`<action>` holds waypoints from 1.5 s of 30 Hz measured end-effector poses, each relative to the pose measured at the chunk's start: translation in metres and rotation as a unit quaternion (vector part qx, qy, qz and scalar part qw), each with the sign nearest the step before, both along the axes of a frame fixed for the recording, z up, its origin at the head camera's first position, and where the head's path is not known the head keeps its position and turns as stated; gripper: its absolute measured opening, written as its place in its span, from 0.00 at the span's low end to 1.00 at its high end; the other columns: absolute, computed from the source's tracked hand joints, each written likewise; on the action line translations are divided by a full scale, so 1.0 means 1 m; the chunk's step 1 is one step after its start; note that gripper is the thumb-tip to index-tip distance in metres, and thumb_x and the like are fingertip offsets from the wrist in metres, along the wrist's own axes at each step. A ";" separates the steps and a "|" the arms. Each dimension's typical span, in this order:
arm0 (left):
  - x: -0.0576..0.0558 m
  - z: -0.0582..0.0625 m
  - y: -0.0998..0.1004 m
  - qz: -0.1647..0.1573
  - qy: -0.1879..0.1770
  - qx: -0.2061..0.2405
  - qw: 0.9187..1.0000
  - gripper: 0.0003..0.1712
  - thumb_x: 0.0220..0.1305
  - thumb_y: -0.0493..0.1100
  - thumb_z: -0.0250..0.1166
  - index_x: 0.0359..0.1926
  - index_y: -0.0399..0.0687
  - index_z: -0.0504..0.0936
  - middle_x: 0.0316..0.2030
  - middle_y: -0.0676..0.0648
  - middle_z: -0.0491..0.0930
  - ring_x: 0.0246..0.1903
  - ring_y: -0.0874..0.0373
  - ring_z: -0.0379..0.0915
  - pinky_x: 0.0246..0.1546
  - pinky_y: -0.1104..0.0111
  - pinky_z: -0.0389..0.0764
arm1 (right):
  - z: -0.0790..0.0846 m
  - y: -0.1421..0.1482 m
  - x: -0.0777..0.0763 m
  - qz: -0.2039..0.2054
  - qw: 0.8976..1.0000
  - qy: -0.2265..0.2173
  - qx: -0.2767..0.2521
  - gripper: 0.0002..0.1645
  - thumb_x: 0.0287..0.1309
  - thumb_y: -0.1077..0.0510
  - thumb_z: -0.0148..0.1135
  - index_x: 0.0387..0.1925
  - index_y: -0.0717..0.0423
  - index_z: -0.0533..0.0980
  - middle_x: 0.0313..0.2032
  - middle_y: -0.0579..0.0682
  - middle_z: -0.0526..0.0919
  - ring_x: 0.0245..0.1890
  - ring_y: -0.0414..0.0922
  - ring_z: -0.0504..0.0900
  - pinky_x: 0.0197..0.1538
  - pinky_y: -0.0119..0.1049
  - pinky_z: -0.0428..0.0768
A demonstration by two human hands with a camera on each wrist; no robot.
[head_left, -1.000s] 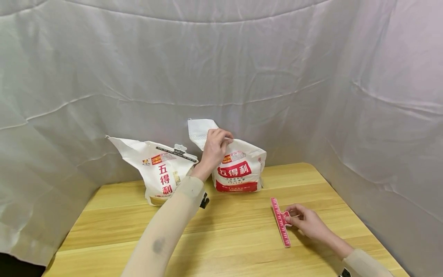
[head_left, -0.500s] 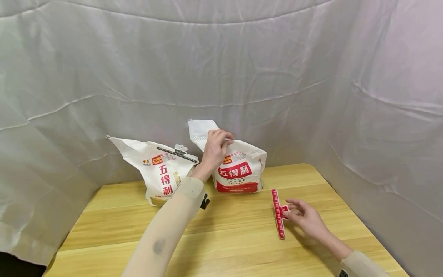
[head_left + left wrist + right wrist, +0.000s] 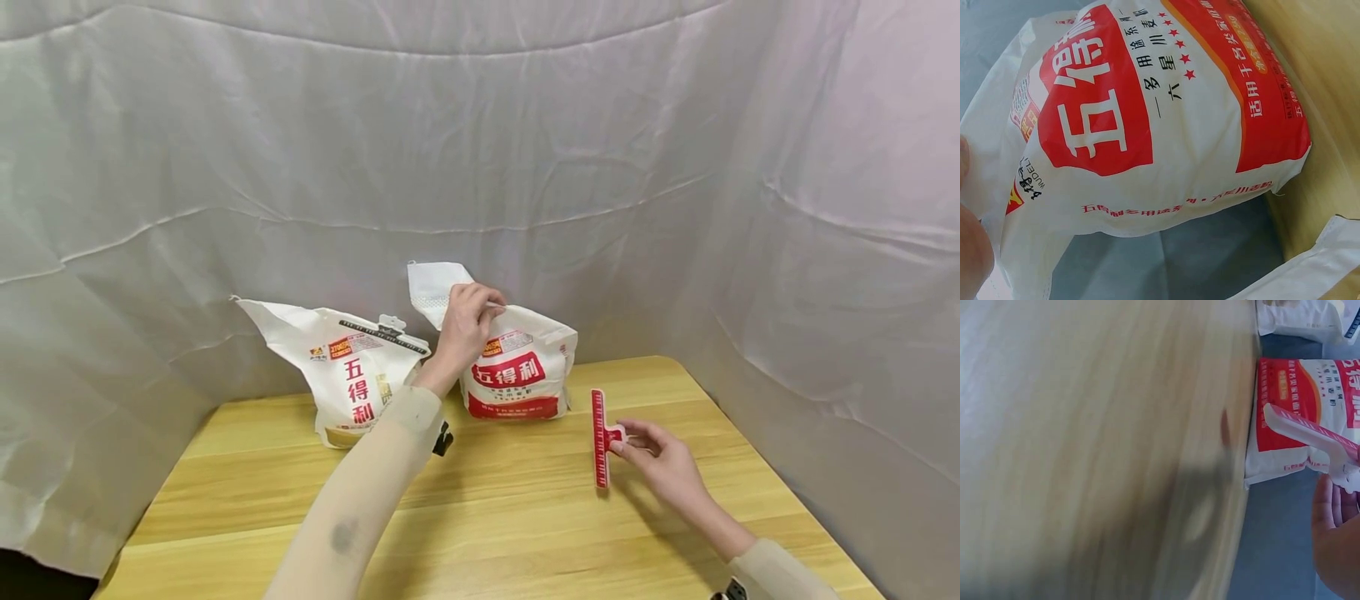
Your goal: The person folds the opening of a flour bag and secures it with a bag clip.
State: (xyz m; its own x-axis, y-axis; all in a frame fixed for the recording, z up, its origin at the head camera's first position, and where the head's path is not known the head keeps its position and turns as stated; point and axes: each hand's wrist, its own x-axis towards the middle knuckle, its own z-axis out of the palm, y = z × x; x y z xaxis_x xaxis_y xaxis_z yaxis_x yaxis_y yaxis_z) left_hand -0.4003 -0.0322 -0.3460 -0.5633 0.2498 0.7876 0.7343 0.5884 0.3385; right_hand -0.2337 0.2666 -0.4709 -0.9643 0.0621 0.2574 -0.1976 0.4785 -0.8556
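My left hand (image 3: 468,321) pinches the folded top of a white and red flour bag (image 3: 513,375), which stands at the back of the table. In the left wrist view the bag's printed front (image 3: 1197,112) fills most of the picture, with part of my thumb (image 3: 972,250) at the edge. A red bag clip with a long ruled bar (image 3: 599,437) is held by its handle in my right hand (image 3: 667,467), above the table and apart from the bag. The right wrist view shows the clip's bar (image 3: 1310,432) passing in front of the bag.
Left of my left forearm stands a second flour bag (image 3: 348,375), its top held by a black and white clip (image 3: 384,330). Both bags are on a wooden table (image 3: 525,517). A grey cloth (image 3: 562,167) hangs behind and at the sides.
The red clip has moved away from me, and its bar has turned closer to vertical in the head view. My right hand moved slightly with it. My left hand keeps its place on the bag.
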 end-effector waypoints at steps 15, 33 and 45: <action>0.003 -0.002 -0.004 -0.004 0.006 0.004 1.000 0.02 0.61 0.40 0.63 0.36 0.49 0.81 0.37 0.53 0.78 0.47 0.55 0.66 0.50 0.67 0.70 | 0.038 -0.018 0.000 0.002 0.995 0.075 -0.063 0.25 0.56 0.60 0.66 0.54 0.65 0.73 0.46 0.61 0.79 0.42 0.37 0.79 0.45 0.22 0.77; 0.002 -0.003 -0.004 -0.002 0.004 -0.006 1.000 0.03 0.62 0.42 0.63 0.36 0.50 0.81 0.38 0.53 0.78 0.48 0.56 0.65 0.52 0.67 0.69 | 0.073 -0.040 -0.005 -0.008 0.992 0.095 -0.087 0.24 0.55 0.61 0.67 0.52 0.64 0.74 0.47 0.60 0.79 0.44 0.42 0.79 0.46 0.23 0.78; 0.003 -0.003 -0.003 -0.008 0.003 -0.003 1.000 0.02 0.62 0.41 0.63 0.36 0.50 0.81 0.39 0.54 0.78 0.49 0.56 0.65 0.52 0.67 0.69 | 0.093 -0.050 -0.014 0.000 0.992 0.117 -0.048 0.23 0.56 0.60 0.66 0.53 0.63 0.75 0.46 0.59 0.80 0.45 0.47 0.81 0.43 0.23 0.79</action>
